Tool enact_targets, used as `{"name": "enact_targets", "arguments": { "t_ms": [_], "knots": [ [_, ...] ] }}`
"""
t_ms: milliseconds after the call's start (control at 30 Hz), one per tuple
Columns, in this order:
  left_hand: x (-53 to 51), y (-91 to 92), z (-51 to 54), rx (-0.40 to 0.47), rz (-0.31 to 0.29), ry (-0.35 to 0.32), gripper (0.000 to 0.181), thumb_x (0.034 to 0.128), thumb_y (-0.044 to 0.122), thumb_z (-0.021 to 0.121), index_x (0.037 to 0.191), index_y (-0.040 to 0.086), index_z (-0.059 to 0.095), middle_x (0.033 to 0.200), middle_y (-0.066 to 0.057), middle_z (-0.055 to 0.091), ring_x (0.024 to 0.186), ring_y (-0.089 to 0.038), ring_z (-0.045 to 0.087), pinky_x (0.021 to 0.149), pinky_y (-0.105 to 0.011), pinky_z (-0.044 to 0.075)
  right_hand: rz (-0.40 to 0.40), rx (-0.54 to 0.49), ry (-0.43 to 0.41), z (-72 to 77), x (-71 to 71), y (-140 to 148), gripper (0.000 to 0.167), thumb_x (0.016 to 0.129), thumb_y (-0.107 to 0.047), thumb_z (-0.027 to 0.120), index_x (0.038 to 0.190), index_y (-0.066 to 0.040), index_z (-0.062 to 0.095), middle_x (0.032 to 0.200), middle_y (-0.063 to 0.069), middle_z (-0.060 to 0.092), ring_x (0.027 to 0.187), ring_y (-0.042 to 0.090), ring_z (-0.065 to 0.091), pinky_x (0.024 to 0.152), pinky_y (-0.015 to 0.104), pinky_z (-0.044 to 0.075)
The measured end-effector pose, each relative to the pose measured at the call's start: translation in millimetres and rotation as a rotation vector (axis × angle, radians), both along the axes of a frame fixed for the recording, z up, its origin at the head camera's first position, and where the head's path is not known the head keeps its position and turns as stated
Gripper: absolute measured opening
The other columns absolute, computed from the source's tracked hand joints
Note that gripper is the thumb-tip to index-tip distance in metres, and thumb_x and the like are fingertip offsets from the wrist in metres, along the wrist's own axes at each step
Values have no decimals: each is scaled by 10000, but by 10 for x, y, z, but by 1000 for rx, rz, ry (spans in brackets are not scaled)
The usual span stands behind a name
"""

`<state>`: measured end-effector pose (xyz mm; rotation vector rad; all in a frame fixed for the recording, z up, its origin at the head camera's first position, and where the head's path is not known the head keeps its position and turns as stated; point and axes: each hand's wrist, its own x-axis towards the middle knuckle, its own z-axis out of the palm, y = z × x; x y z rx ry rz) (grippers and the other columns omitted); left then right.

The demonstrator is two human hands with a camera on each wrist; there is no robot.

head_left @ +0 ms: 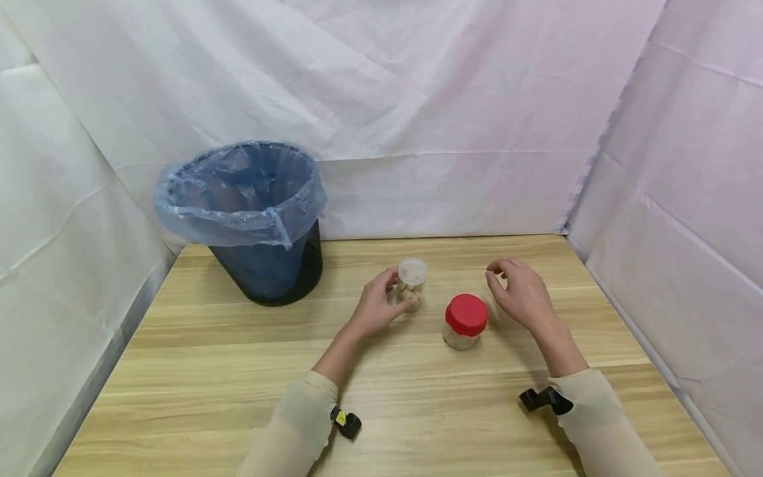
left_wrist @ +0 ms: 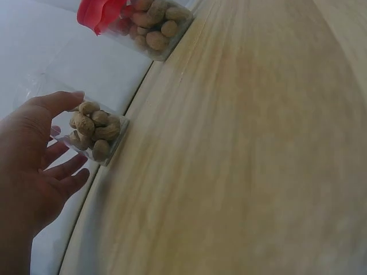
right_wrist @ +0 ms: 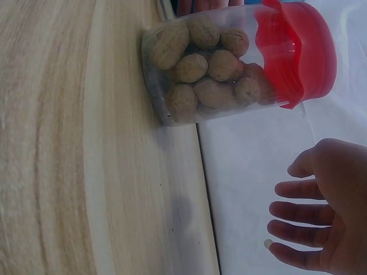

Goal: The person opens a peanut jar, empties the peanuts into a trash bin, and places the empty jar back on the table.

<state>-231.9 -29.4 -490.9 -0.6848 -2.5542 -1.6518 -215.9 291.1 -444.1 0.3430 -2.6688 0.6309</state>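
Observation:
My left hand (head_left: pixel 375 306) is at a small clear jar (head_left: pixel 411 286) with a pale see-through lid, thumb on its near side and fingers curved around the left. Through the wall show peanuts in their shells (left_wrist: pixel 94 129). To the right stands a larger clear jar (right_wrist: pixel 212 71) with a red lid (head_left: pixel 467 314), upright on the table and also holding unshelled peanuts. Beyond that jar's right side, my right hand (head_left: pixel 521 291) hovers above the tabletop, fingers loosely bent and holding nothing. In the right wrist view, this hand (right_wrist: pixel 338 212) is apart from the red-lidded jar.
A black bin (head_left: pixel 310 258) lined with a blue plastic bag (head_left: pixel 238 225) stands at the table's back left. The wooden table (head_left: pixel 250 371) meets white cloth walls (head_left: pixel 465 192) at the back and sides.

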Motion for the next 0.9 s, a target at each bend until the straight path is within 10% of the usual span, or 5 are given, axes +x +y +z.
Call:
{"name": "enact_targets", "arguments": {
  "t_ms": [467, 900],
  "knots": [
    [20, 10, 2, 92, 20, -41, 607, 919, 120, 879, 1455, 41, 605, 1429, -156, 674, 1326, -362, 663, 1125, -441, 560, -4, 1, -15, 4, 18, -6, 199, 1060, -162, 648, 1121, -6, 756, 1093, 196, 755, 996, 398, 720, 837, 574, 591],
    [171, -153, 312, 115, 29, 2, 587, 895, 164, 907, 1418, 105, 647, 1373, -105, 698, 1266, -309, 695, 1077, -447, 591, -2, 3, -7, 33, 7, 6, 204, 1058, -161, 644, 1119, -2, 757, 1078, 195, 755, 991, 400, 718, 838, 576, 587]
  ]
}}
